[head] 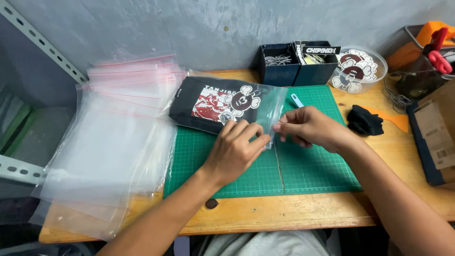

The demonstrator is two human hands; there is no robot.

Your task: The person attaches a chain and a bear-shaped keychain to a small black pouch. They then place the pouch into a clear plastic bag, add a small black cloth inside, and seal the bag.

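Observation:
A clear zip bag [265, 102] lies on a green cutting mat [313, 166]. Inside it is a folded black shirt [189, 102] with a red and white print, and a round cartoon sticker [242, 100]. My left hand [236, 149] pinches the bag's near open edge with thumb and fingers. My right hand [308, 127] pinches the same edge just to the right. Both hands meet at the bag's lower right corner.
A stack of empty clear zip bags [109, 147] with red strips covers the table's left side. Two dark boxes [296, 61] and a clear tub of stickers [358, 71] stand at the back. Black cloth [365, 121], an orange scraper [395, 121] and a cardboard box [436, 135] sit right.

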